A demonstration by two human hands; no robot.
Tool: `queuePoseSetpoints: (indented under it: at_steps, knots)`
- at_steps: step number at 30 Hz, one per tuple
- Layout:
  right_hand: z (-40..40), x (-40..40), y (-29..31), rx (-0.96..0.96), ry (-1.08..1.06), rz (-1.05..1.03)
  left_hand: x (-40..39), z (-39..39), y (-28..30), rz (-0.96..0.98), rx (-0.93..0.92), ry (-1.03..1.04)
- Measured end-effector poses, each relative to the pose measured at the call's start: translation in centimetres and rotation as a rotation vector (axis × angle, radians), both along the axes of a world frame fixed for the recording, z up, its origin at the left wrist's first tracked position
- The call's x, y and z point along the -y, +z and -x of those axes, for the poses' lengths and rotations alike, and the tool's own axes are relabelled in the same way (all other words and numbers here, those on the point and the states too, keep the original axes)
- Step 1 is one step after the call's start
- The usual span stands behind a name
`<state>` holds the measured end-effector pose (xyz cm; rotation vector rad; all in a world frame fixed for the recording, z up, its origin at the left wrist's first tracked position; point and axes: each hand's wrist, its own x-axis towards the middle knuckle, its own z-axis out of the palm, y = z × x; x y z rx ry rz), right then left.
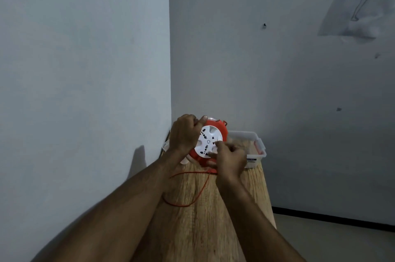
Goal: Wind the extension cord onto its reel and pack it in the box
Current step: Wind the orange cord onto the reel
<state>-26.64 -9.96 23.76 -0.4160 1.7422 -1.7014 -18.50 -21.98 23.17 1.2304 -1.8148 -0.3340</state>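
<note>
Both hands (185,132) (229,158) on the reel (210,141), left and lower right.

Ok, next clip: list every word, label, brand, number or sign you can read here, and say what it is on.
No text can be read in this frame.
Label on the front wall of the clear plastic box: a white sticker with a dark band, print too small and blurred to read.
White face of the reel: only socket holes and a small circle mark, no legible lettering.

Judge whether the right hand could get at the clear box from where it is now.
Probably yes: the right hand is at the reel, right beside the clear box, with nothing visible between them.
</note>
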Motion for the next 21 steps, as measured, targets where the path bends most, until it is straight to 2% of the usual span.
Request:
queuePoseSetpoints:
  at_steps: [2, 3, 6, 13, 18, 21]
  knots:
    - [-0.3, -0.2, -1.1, -0.614, 0.028, 0.033, 0.2, 0.1, 0.0, -0.002, -0.001, -0.025]
    - [-0.4, 0.0, -1.5, -0.806, 0.061, 0.029, 0.2, 0.2, 0.0, -0.003, 0.000, -0.043]
    - [-0.4, 0.9, -2.4, -1.110, 0.164, -0.109, -0.1, 0.6, -0.1, -0.006, -0.020, -0.086]
    - [0.2, 1.2, -2.3, -1.141, 0.200, -0.130, -0.4, 0.7, -0.1, 0.015, 0.064, -0.118]
    - [0.7, 1.8, -2.5, -0.900, 0.127, -0.018, -0.9, 0.6, -0.2, 0.017, 0.064, -0.106]
    - [0.2, 2.0, -2.2, -0.637, 0.023, 0.018, -1.0, 0.7, 0.1, 0.030, 0.094, -0.101]
